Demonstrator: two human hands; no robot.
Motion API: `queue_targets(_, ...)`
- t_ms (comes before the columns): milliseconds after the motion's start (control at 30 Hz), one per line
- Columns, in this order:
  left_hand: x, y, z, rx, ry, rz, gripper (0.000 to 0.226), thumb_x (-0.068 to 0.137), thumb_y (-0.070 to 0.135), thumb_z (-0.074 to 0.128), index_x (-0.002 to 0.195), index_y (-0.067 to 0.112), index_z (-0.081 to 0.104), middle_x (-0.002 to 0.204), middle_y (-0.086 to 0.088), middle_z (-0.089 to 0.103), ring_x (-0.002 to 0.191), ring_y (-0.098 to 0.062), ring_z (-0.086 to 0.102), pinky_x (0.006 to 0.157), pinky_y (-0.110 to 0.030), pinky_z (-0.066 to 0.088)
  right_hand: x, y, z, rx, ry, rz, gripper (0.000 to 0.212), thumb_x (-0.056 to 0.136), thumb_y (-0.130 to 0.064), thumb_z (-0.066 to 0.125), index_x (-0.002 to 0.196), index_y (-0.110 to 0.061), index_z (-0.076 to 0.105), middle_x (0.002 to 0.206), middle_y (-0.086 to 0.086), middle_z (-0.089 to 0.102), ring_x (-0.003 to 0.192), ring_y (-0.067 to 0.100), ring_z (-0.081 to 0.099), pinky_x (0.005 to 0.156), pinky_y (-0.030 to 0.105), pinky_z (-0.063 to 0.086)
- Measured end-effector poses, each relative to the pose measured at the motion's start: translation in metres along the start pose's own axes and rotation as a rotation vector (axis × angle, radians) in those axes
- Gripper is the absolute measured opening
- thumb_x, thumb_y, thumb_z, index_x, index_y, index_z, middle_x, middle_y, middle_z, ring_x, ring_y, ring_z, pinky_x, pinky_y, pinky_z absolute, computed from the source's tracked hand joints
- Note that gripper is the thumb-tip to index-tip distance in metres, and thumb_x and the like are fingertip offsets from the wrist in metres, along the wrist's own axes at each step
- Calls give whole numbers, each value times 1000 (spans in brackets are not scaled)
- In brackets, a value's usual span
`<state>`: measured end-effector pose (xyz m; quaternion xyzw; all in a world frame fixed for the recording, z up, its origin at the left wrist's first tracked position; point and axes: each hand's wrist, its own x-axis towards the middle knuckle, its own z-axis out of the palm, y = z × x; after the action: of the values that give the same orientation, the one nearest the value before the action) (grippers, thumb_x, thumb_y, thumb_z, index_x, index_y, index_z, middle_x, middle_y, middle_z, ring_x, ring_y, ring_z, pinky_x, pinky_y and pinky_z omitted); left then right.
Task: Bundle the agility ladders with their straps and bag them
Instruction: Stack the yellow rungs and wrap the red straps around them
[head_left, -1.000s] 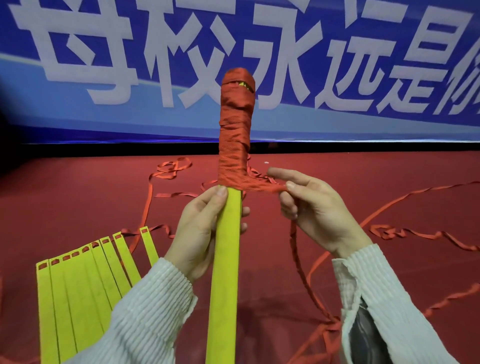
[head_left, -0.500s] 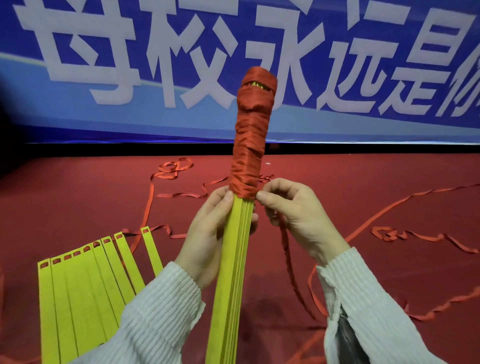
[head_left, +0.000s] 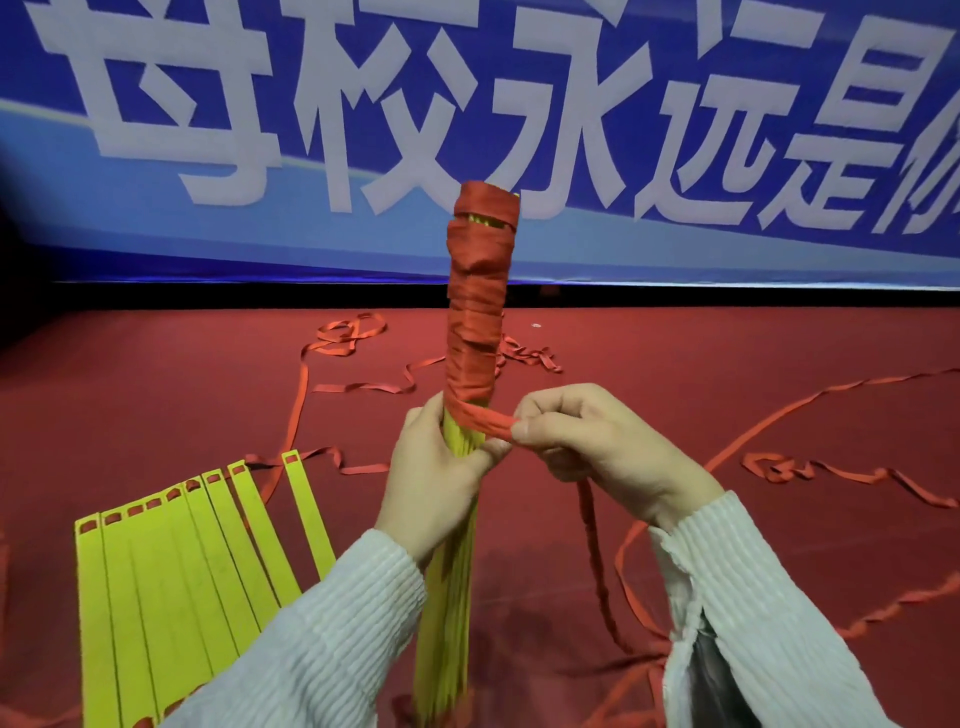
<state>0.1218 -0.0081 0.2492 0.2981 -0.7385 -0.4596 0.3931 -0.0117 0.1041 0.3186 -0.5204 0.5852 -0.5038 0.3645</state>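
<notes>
Left hand (head_left: 436, 483) gripped rungs (head_left: 452, 597); right hand (head_left: 587, 441) pinched strap (head_left: 485, 418), brought round for new turn (wrap had crept nearer); bundling unfinished.

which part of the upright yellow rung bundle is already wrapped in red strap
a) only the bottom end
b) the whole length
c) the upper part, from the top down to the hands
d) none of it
c: the red strap covers the yellow rung bundle from its top down to where the left hand grips it and the right hand pinches the strap; below the hands the rungs are bare yellow.
</notes>
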Motion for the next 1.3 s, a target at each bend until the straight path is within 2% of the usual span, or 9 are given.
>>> queue_targets(67,1,-1,-1,165,21,55,39,83,30,85,115,28,64,99,0,56,90,-4,54,77,-9,38,1,-3,1,130,74,-52,18,85,-25,67,72,-15,60,61,0,34,45,5,24,43,17,21)
queue_targets(233,1,-8,1,367,-19,7,91,78,48,87,153,20,45,113,-1,58,110,-23,59,94,-31,44,1,-8,4,172,196,-171,11,84,-22,71,75,-16,66,56,-3,38,44,6,25,43,17,23)
queue_targets(400,3,3,-11,56,109,-24,65,72,36,94,120,24,51,101,11,63,93,-8,65,85,-29,54,-3,-6,-6,24,242,-78,17,82,-22,81,78,-12,68,52,-6,37,46,11,23,44,22,17)
queue_targets(500,0,7,-10,108,142,24,52,75,37,93,105,25,52,93,13,64,85,-1,63,72,-12,46,-3,-7,0,-18,220,-135,13,89,-7,74,79,-7,68,49,-13,48,43,4,33,44,15,25)
queue_targets(667,-5,3,-2,186,124,54,43,75,48,86,98,31,54,85,16,63,77,6,60,61,-10,42,4,-8,29,52,140,-188,6,90,5,69,85,3,69,54,-11,60,43,-3,50,49,6,37)
queue_targets(800,-5,-1,5,303,49,62,56,72,65,63,109,24,63,89,17,58,81,-8,62,60,-14,39,8,-5,42,18,110,-207,8,90,1,73,82,-3,72,64,-4,63,57,2,54,57,12,42)
queue_targets(933,1,4,-8,206,154,-48,55,69,54,91,103,25,59,90,15,67,85,-5,63,68,-25,43,5,-5,12,-10,303,-233,17,90,1,72,75,-4,66,46,-15,48,40,-1,40,46,7,30)
queue_targets(1100,1,10,-13,12,150,-72,46,71,46,92,102,28,63,93,8,74,84,-15,72,82,-43,59,4,6,-5,-88,369,-165,16,92,-11,74,77,-8,70,49,-16,40,43,1,34,47,10,27)
queue_targets(1300,-8,27,-5,-578,-23,-99,52,75,7,91,113,6,55,99,-20,76,90,-39,77,87,-49,62,6,6,-11,-32,427,-209,14,97,-8,67,83,-11,69,48,-17,49,43,1,38,49,14,30)
